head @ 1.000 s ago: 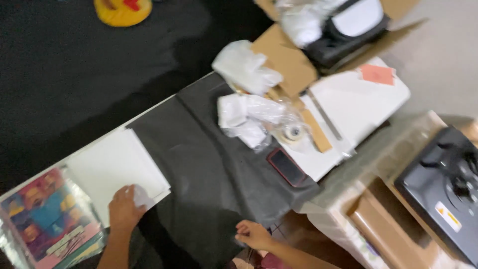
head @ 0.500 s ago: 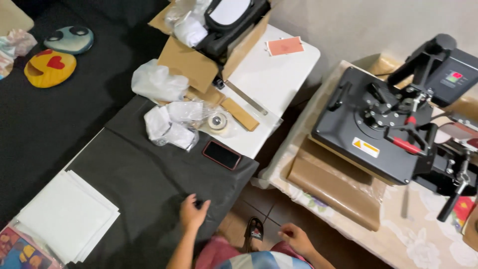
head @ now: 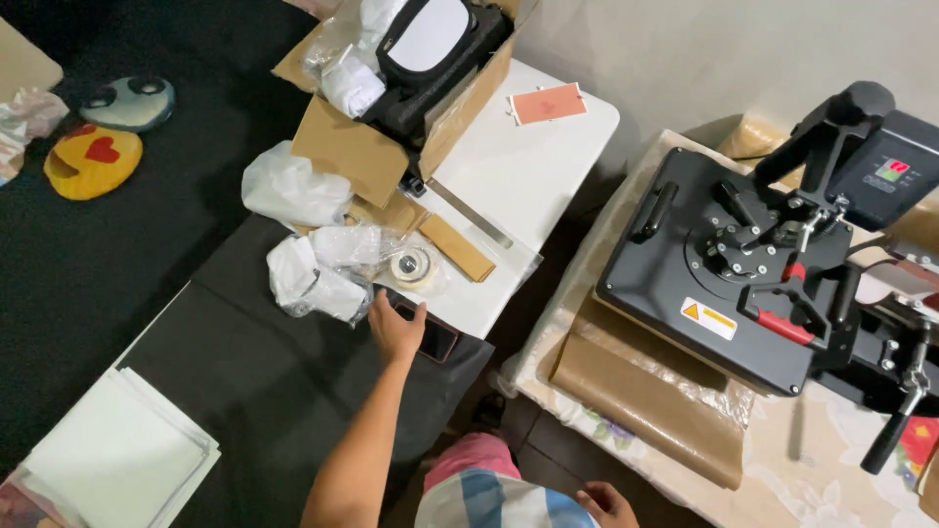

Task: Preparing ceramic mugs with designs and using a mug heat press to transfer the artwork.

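Observation:
My left hand point(head: 394, 328) lies flat on the near end of a dark phone with a red edge point(head: 437, 341), fingers spread over it, at the seam between the black cloth point(head: 245, 391) and the white table point(head: 518, 176). Just beyond my fingers sit a roll of clear tape point(head: 411, 265) and crumpled clear plastic bags point(head: 318, 274). My right hand point(head: 606, 504) hangs low at the bottom edge beside my lap, holding nothing and touching nothing.
An open cardboard box point(head: 357, 147) with a black and white device stands at the back. To the right, a black heat press point(head: 763, 274) sits on brown sheets point(head: 636, 391). A stack of white sheets point(head: 117, 455) lies lower left, with two cushions point(head: 93, 161) far left.
My left hand has moved from the white sheets across the black cloth and onto the phone. The view has swung right, bringing the heat press fully into sight.

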